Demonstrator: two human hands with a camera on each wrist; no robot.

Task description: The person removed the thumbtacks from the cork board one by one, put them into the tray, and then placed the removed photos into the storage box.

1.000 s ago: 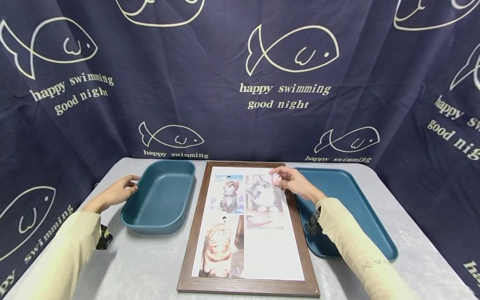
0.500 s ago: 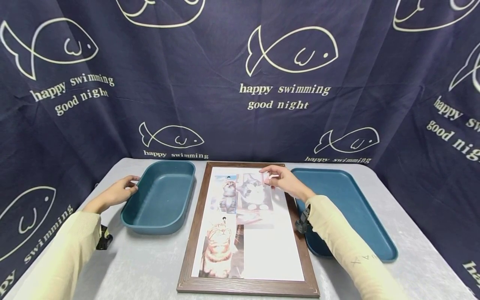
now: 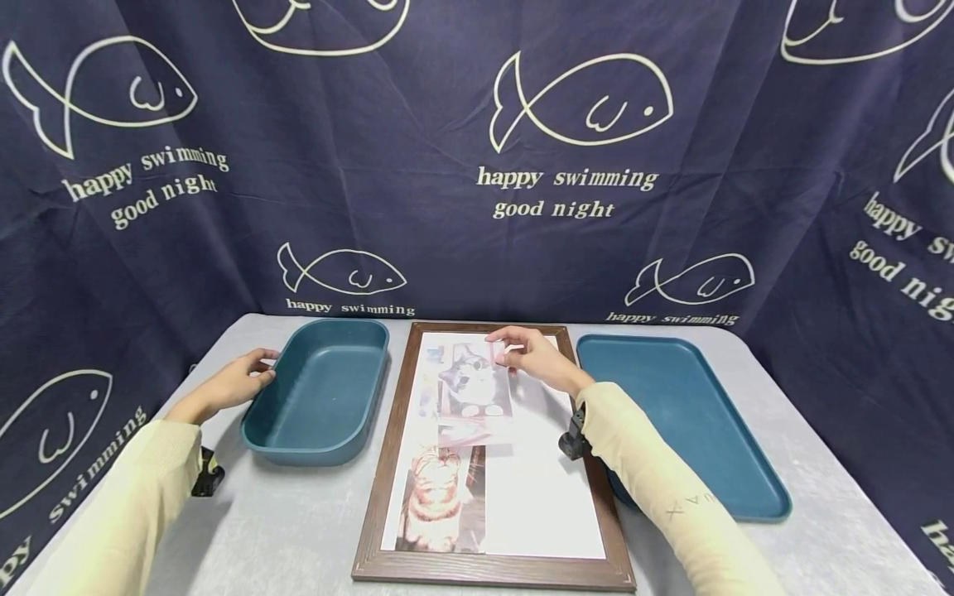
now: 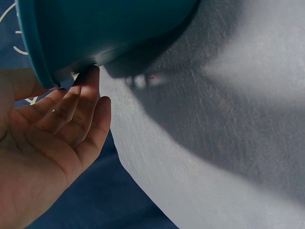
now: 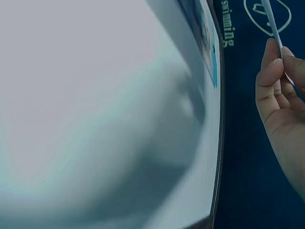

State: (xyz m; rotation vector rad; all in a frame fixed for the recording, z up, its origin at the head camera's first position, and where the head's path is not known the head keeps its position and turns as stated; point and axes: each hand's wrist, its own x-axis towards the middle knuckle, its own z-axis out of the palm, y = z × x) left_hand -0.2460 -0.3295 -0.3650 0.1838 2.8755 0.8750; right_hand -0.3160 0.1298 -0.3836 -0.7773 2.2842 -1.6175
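Note:
My right hand (image 3: 540, 360) pinches a cat photo (image 3: 473, 385) by its upper right corner, over the white board (image 3: 544, 497). In the right wrist view the photo (image 5: 273, 26) shows nearly edge-on between thumb and fingers. It covers most of another cat picture on the board's upper left, leaving a strip of that picture (image 3: 427, 397) in view. Below, an orange cat picture (image 3: 436, 505) lies on the board, its top edge overlapped. My left hand (image 3: 234, 381) is at the left rim of the deep teal bin (image 3: 316, 455), its relaxed fingers (image 4: 88, 98) against the outer wall.
A dark wooden frame (image 3: 492, 571) borders the board on the grey table (image 3: 283, 530). To its right lies a shallow teal tray (image 3: 686, 406), partly under my right sleeve (image 3: 656, 472). A navy fish-print cloth (image 3: 417, 182) hangs behind and at both sides.
My right hand has carried the cat photo leftward from the board's upper right, over the upper left picture, hiding most of it. The left hand and bin have stayed still.

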